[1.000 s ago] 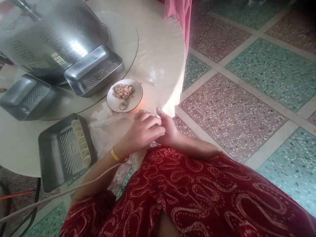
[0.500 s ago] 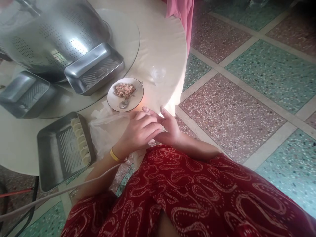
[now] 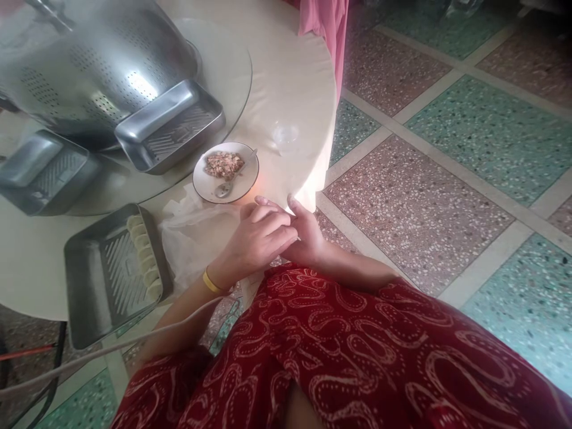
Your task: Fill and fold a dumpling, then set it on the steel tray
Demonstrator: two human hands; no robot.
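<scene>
My left hand (image 3: 263, 235), wearing a yellow wristband (image 3: 211, 280), is closed over my right hand (image 3: 309, 232) at the table's edge. Between them is what looks like a dumpling wrapper (image 3: 298, 238); only a small pale edge shows, the rest covered by my left fingers. My right hand is cupped palm up beneath it, thumb raised. Just beyond my hands a white dark-rimmed plate (image 3: 203, 186) holds minced filling (image 3: 223, 163) and a metal spoon (image 3: 224, 189). Left of my hands, a metal tray (image 3: 84, 286) has a row of several dumplings (image 3: 143, 256) along its right side.
A crumpled clear plastic bag (image 3: 187, 238) lies between tray and plate. Two more metal trays (image 3: 172, 134) rest by a large perforated steel pot (image 3: 111, 65) on a glass turntable (image 3: 223, 59). A clear cup (image 3: 285, 134) stands near the round table's right edge. A cable crosses my left forearm.
My left fingers have shifted slightly to the right over my right palm, covering more of the pale edge. The view has moved a little; the tray, plate and dumplings are otherwise unchanged.
</scene>
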